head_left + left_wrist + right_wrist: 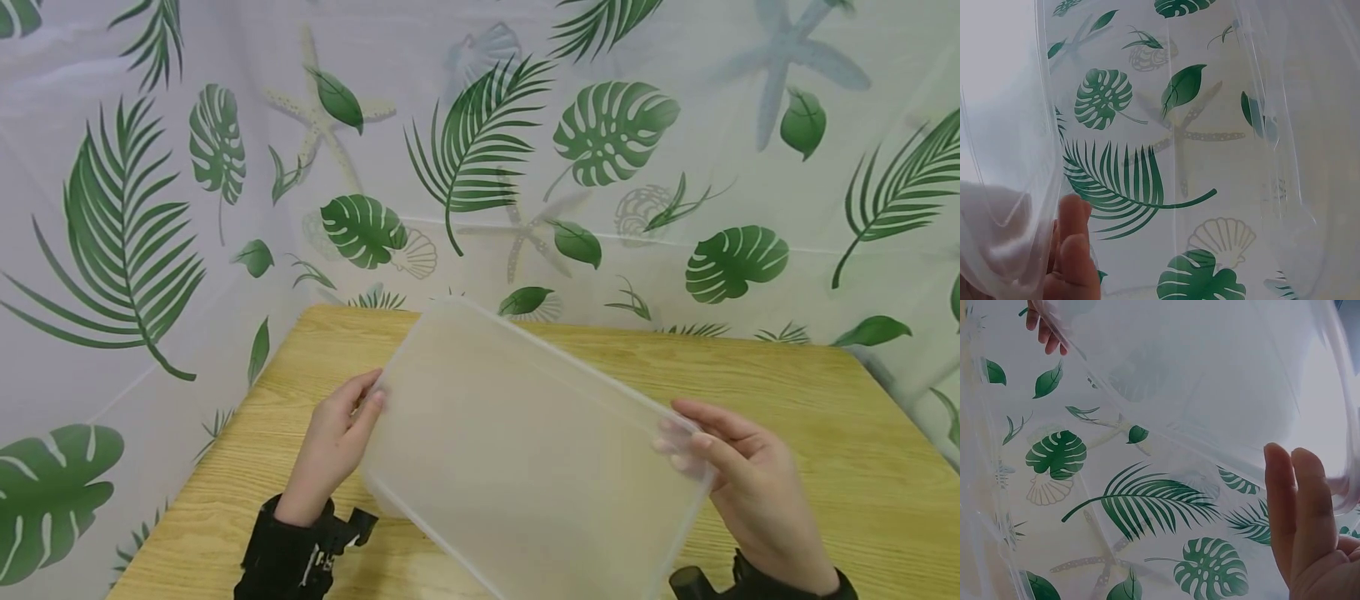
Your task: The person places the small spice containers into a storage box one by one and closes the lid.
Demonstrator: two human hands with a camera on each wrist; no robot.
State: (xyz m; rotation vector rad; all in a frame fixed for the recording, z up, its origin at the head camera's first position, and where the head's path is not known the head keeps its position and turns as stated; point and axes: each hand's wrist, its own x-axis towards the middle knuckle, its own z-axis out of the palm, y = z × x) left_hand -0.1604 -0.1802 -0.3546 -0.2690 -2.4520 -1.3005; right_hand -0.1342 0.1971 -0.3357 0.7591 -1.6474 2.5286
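Note:
A large translucent plastic lid (540,450) with a raised rim is held tilted above the table. My left hand (337,433) pinches its left edge, thumb on the near side. At the right corner my right hand (757,483) grips the rim, thumb on top and fingers showing through the plastic from beneath. Under the lid, mostly hidden in the head view, stands a translucent plastic box (386,504). In the left wrist view the box wall (1329,156) rises on the right, apart from the lid (1004,125).
The wood-grain table (847,417) stretches out around the box. Behind it and to the left hangs a white cloth (465,275) printed with green leaves, starfish and shells. Black straps with cameras (300,550) sit on both wrists.

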